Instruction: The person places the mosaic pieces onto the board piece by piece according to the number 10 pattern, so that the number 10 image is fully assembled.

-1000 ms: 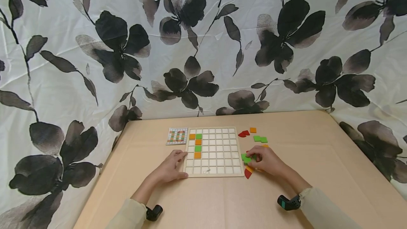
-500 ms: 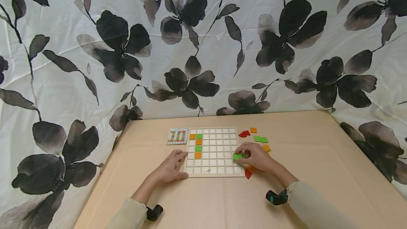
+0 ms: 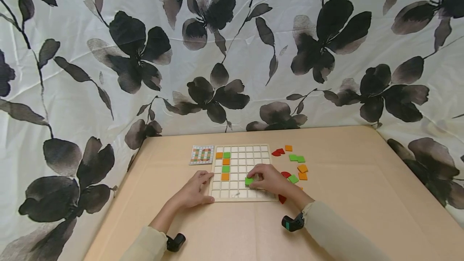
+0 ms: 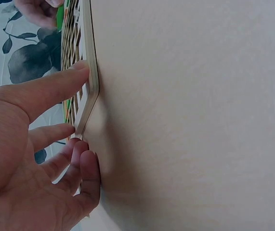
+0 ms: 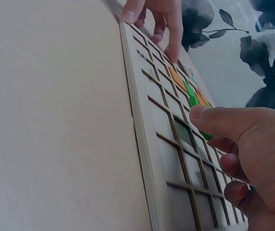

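A pale wooden grid board (image 3: 250, 157) lies on the table, with several orange and green square tiles set in cells near its left side, among them a green tile (image 3: 226, 168) and an orange tile (image 3: 225, 177). My left hand (image 3: 195, 190) holds the board's near left corner; in the left wrist view its thumb lies on the near edge and its fingers on the left edge. Over the board's lower middle, my right hand (image 3: 269, 179) pinches a green square tile (image 3: 248, 181) between thumb and fingers. The right wrist view shows this tile tilted close over the cells, partly hidden by the thumb.
A small card (image 3: 201, 155) with a coloured grid pattern lies beside the board's far left corner. Right of the board are loose pieces: red pieces (image 3: 278, 152), green tiles (image 3: 297, 158) and orange tiles (image 3: 302, 172). A floral cloth (image 3: 232, 51) hangs behind the table.
My right hand has moved left from the loose pieces to over the board, carrying the green tile. Pieces it covered before now show. The left hand has stayed at the corner.
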Motion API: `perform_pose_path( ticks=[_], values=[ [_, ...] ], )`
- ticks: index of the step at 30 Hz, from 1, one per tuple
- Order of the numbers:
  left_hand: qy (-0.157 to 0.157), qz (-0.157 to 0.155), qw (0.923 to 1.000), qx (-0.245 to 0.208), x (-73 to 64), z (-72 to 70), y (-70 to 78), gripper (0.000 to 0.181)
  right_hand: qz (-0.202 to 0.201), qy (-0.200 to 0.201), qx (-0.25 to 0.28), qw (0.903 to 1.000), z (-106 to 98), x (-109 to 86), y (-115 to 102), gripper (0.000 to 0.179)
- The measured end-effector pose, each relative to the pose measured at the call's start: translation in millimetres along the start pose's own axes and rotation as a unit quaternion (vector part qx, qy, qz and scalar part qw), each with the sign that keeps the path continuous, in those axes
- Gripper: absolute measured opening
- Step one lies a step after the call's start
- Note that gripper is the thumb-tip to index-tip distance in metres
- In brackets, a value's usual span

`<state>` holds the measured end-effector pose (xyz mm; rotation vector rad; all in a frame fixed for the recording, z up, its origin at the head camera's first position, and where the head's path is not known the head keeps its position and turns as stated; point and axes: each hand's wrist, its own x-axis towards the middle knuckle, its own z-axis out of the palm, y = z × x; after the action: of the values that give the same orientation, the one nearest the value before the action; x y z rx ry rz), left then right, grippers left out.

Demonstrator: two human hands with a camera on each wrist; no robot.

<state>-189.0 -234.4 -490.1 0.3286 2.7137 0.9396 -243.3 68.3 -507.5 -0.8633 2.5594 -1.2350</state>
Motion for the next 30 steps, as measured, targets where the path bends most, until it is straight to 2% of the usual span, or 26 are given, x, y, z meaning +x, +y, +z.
perform_pose_path(
  ticks=[7, 14, 26, 30],
  values=[
    [0.0, -0.002, 1.0, -0.002, -0.5, -0.9, 1.1, 0.082, 0.005, -0.009, -0.014, 0.9999, 19, 12.9, -16, 0.023],
    [-0.001, -0.01, 0.9999, -0.008, -0.3, -0.9, 1.0, 0.082, -0.012, -0.008, -0.027, 0.9995, 35, 24.9, -23, 0.024],
    [-0.004, -0.004, 1.0, -0.008, 1.8, -0.7, -2.0, 0.082, -0.025, -0.001, -0.043, 0.9988, 53, 35.1, -35, 0.021],
    [-0.002, -0.004, 1.0, -0.008, 2.5, -0.6, -2.5, 0.082, -0.009, -0.002, -0.062, 0.9981, 56, 40.0, -38, 0.021]
  ],
)
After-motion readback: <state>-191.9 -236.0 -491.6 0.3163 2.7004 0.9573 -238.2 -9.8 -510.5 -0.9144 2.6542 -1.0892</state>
